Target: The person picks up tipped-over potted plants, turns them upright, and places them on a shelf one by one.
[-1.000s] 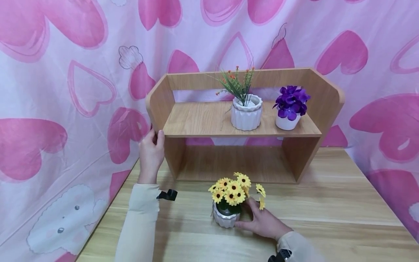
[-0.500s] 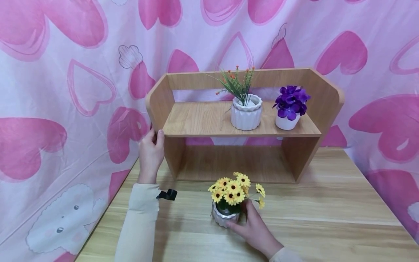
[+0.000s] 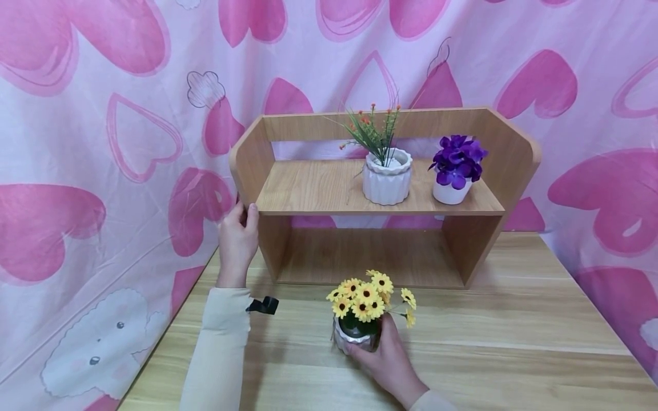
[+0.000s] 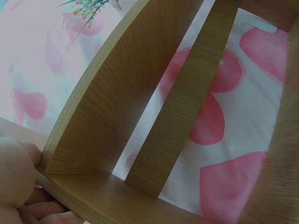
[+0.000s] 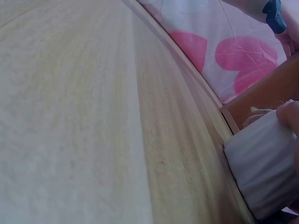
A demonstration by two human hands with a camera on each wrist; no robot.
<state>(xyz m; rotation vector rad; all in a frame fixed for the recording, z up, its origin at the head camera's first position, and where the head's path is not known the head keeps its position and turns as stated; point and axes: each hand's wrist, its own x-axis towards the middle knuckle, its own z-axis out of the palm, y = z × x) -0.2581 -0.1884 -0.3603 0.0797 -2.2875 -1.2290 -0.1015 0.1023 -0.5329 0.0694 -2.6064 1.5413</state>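
Observation:
In the head view, my right hand holds a ribbed whitish flower pot with yellow daisy-like flowers, standing on the table before the shelf. Its thumb lies across the front of the pot and the other fingers go round the right side, partly hidden. The right wrist view shows the pot from low down, upright on the wood. My left hand grips the left side panel of a two-tier wooden shelf. In the left wrist view, thumb and curled fingers of that hand lie on either side of the panel's edge.
On the upper tier stand a white ribbed pot with green stems and orange blooms, and a small white pot with purple flowers. A pink heart-patterned cloth hangs behind and beside the wooden table.
My right hand has slid left around the front of the yellow-flowered pot, its thumb now across the pot. The left hand and the shelf have stayed put.

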